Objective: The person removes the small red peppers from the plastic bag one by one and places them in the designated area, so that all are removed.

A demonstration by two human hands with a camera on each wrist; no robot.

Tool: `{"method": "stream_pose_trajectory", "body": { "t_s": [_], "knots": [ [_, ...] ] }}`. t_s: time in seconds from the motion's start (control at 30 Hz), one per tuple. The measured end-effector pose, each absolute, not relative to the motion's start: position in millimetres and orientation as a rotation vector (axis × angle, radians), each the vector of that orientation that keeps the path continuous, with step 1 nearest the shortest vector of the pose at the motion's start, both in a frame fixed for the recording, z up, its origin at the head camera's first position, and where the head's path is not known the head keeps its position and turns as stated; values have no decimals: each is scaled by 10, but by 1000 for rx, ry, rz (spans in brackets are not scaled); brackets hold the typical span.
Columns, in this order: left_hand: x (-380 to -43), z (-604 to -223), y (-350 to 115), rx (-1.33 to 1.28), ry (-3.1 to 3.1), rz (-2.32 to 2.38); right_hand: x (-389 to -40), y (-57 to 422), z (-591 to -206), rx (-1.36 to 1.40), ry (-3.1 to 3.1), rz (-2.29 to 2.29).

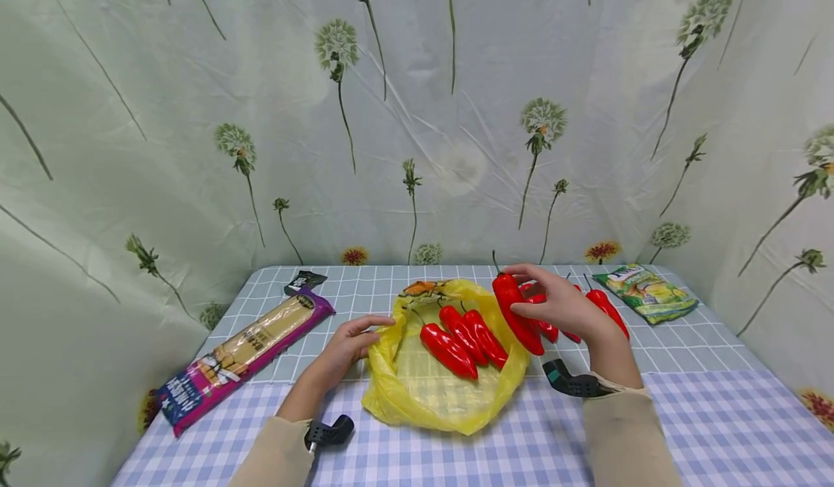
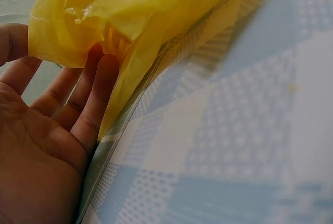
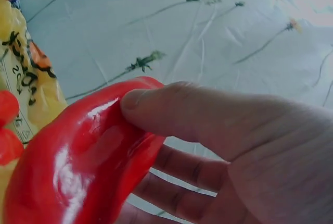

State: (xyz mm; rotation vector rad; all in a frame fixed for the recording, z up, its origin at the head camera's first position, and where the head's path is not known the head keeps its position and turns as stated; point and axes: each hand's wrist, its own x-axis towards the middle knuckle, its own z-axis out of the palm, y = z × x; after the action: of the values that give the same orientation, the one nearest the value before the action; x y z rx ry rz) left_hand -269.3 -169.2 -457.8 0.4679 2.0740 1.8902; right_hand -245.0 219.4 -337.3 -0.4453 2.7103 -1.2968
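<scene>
A yellow plastic bag (image 1: 443,416) lies with its mouth spread wide, and three glossy red peppers (image 1: 448,351) with dark stems rest inside. My left hand (image 1: 348,344) holds the bag's left rim; in the left wrist view its fingers (image 2: 86,96) reach up against the crumpled yellow plastic. Over the bag's right rim, my right hand (image 1: 567,305) grips another red pepper (image 1: 510,305), stem up and tip tilted down to the right. The right wrist view shows the thumb (image 3: 156,108) pressed on this pepper, with the other fingers behind it.
More red peppers (image 1: 606,310) lie on the table right of the bag, partly behind my right hand. A green and yellow packet (image 1: 646,293) sits at the back right. On the left are a long purple noodle packet (image 1: 244,360) and a small black packet (image 1: 305,281).
</scene>
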Motion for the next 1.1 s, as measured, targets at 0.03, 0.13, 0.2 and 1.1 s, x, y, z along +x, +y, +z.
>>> {"method": "stream_pose_trajectory", "body": {
  "t_s": [0.03,0.13,0.2,1.1],
  "knots": [
    [-2694,-4580,-1694,469,2075,1891,-2452,2214,-3375,-446,2708,-1297],
    [-2696,-4589,-1695,471,2072,1896,-2468,2265,-3392,-435,2695,-1300],
    [-2699,-4595,-1697,471,2065,1902,-2476,2287,-3403,-426,2699,-1287],
    [-2704,-4604,-1698,466,2077,1890,-2513,2606,-3558,-237,2651,-1254]
  ]
}}
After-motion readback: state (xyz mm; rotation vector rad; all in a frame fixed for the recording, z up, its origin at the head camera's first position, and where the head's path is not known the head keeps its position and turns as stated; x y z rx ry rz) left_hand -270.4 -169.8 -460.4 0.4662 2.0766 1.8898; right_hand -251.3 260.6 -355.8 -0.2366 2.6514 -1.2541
